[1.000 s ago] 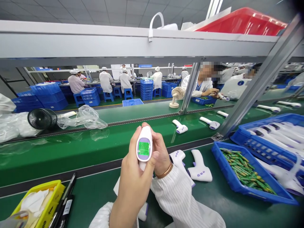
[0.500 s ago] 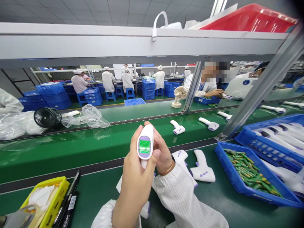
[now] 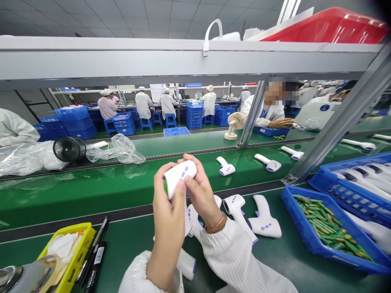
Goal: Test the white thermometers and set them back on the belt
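Both hands are up in front of the chest, clamped together on one white plastic gun-shaped thermometer with purple buttons [image 3: 179,176]. The left hand [image 3: 166,211] wraps it from below with the thumb up along the near side, while the right hand [image 3: 200,191] pinches the head end from the other side, so the body sits tipped sideways, probably to get a look at its flank rather than its screen. Just under the wrists a few more white thermometers [image 3: 265,217] lie flat on the near green belt [image 3: 122,244], close enough to grab. To the right is a blue plastic tray of small green parts [image 3: 328,226], with another blue crate of white thermometer bodies [image 3: 360,179] behind it. Bottom left there's a yellow plastic bin [image 3: 71,260] with white cloth inside, black pens [image 3: 94,254] leaning just beside it. Across the far belt a small black desk fan [image 3: 69,149] sits by crumpled clear plastic bags [image 3: 117,148], and a co-worker in a white coat [image 3: 269,112] works at their own blue tray.
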A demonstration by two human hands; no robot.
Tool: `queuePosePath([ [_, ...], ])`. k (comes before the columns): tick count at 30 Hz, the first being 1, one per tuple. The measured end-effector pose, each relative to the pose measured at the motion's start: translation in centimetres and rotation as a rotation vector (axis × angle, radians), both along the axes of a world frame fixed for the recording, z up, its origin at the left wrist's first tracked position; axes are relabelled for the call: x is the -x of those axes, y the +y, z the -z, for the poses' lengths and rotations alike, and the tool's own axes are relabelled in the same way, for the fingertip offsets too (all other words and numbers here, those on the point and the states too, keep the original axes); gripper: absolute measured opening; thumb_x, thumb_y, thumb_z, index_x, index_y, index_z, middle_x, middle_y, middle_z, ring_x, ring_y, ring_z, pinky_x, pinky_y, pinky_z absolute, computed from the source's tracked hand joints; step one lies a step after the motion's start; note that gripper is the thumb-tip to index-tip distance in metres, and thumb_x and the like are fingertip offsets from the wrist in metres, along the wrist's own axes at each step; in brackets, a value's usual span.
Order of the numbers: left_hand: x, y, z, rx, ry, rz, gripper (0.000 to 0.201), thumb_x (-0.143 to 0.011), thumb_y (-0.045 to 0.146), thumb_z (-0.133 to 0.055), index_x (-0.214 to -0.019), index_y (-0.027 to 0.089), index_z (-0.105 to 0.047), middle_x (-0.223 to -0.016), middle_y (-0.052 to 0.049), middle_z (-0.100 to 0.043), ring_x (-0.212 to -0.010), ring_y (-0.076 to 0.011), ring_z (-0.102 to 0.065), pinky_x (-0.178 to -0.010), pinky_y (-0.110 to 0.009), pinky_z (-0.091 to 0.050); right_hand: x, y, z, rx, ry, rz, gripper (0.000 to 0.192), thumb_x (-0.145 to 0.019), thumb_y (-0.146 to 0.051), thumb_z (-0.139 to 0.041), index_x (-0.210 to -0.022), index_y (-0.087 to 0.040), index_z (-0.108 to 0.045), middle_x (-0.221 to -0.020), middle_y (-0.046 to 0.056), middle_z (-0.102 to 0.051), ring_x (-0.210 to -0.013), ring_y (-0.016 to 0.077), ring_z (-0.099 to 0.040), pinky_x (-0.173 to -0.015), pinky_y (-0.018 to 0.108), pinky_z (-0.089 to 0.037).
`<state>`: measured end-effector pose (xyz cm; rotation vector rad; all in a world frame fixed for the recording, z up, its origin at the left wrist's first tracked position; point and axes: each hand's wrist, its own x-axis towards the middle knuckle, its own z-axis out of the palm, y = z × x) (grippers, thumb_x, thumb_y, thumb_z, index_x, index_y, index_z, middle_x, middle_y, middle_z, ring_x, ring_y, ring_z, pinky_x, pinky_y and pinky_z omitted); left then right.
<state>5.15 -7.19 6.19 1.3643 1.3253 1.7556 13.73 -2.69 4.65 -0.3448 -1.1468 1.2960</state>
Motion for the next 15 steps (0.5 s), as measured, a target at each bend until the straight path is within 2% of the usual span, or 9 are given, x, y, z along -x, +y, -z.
queuePosePath([
  [2,1.1,1.0,-0.2,0.057,-0.362,0.124,0.043,-0.087,0.033,-0.061,-0.128,0.027,-0.051,-0.116,-0.005,-0.065,-0.087,-0.0178,-0.068,-0.069,-0.024,-0.055,0.3,-0.6,-0.1,-0.159,-0.186,0.163,0.053,-0.087,-0.031,-0.063,-0.137,-0.036,-0.047,-0.146,0.003,-0.044,-0.129,0.0232,-0.046,-0.101,0.037,-0.041],
  [3,1.8,1.4,-0.3,0.083,-0.571,0.162,0.042,-0.087,0.031,-0.059,-0.128,0.027,-0.051,-0.106,-0.004,-0.068,-0.075,-0.0142,-0.067,-0.063,-0.021,-0.055,0.4,-0.9,-0.2,-0.256,-0.286,0.203,0.053,-0.087,-0.030,-0.064,-0.138,-0.035,-0.048,-0.152,0.002,-0.038,-0.137,0.0245,-0.038,-0.106,0.040,-0.036],
  [4,2.6,1.8,-0.5,0.115,-0.773,0.184,0.038,-0.089,0.029,-0.055,-0.127,0.024,-0.052,-0.094,-0.002,-0.069,-0.064,-0.0110,-0.065,-0.058,-0.018,-0.054,0.6,-1.1,-0.2,-0.356,-0.376,0.186,0.049,-0.087,-0.031,-0.064,-0.135,-0.034,-0.053,-0.153,0.001,-0.038,-0.140,0.0254,-0.035,-0.109,0.041,-0.033],
  [6,4.0,2.3,-0.9,0.204,-1.120,0.188,0.028,-0.094,0.028,-0.043,-0.116,0.016,-0.056,-0.072,0.001,-0.065,-0.050,-0.0067,-0.060,-0.052,-0.013,-0.051,1.1,-1.4,-0.2,-0.494,-0.499,0.014,0.033,-0.087,-0.040,-0.063,-0.119,-0.032,-0.066,-0.144,0.001,-0.052,-0.133,0.0257,-0.044,-0.107,0.042,-0.034],
  [8,5.2,2.3,-1.1,0.290,-1.356,0.194,0.029,-0.097,0.030,-0.036,-0.105,0.012,-0.057,-0.060,0.002,-0.060,-0.045,-0.0054,-0.057,-0.048,-0.009,-0.050,1.8,-1.6,0.1,-0.506,-0.532,-0.159,0.028,-0.088,-0.051,-0.059,-0.101,-0.030,-0.072,-0.125,0.002,-0.068,-0.116,0.0235,-0.059,-0.101,0.041,-0.040],
  [9,5.6,2.3,-1.1,0.307,-1.430,0.217,0.030,-0.097,0.032,-0.035,-0.103,0.012,-0.057,-0.059,0.002,-0.059,-0.045,-0.0054,-0.058,-0.048,-0.009,-0.051,2.1,-1.6,0.2,-0.487,-0.530,-0.190,0.031,-0.088,-0.055,-0.057,-0.095,-0.030,-0.071,-0.117,0.002,-0.072,-0.108,0.0221,-0.063,-0.099,0.040,-0.042],
  [11,6.0,2.1,-0.8,0.280,-1.474,0.274,0.029,-0.098,0.034,-0.036,-0.105,0.014,-0.057,-0.062,0.003,-0.062,-0.048,-0.0053,-0.059,-0.052,-0.008,-0.053,2.9,-1.8,0.6,-0.459,-0.511,-0.140,0.034,-0.087,-0.060,-0.055,-0.090,-0.030,-0.070,-0.109,0.001,-0.075,-0.101,0.0201,-0.066,-0.100,0.039,-0.042],
  [13,6.0,2.0,-0.5,0.244,-1.397,0.329,0.025,-0.098,0.032,-0.038,-0.104,0.017,-0.057,-0.064,0.004,-0.062,-0.052,-0.0048,-0.059,-0.055,-0.007,-0.054,3.7,-2.3,0.9,-0.476,-0.486,-0.053,0.035,-0.086,-0.063,-0.054,-0.085,-0.030,-0.068,-0.108,0.001,-0.075,-0.106,0.0201,-0.065,-0.104,0.038,-0.040],
  [15,5.9,1.9,-0.4,0.220,-1.328,0.260,0.027,-0.098,0.034,-0.037,-0.098,0.018,-0.058,-0.062,0.005,-0.059,-0.052,-0.0040,-0.057,-0.055,-0.005,-0.053,4.7,-3.0,1.1,-0.439,-0.379,0.003,0.037,-0.087,-0.063,-0.051,-0.083,-0.030,-0.065,-0.113,0.003,-0.073,-0.117,0.0214,-0.060,-0.109,0.040,-0.036],
])
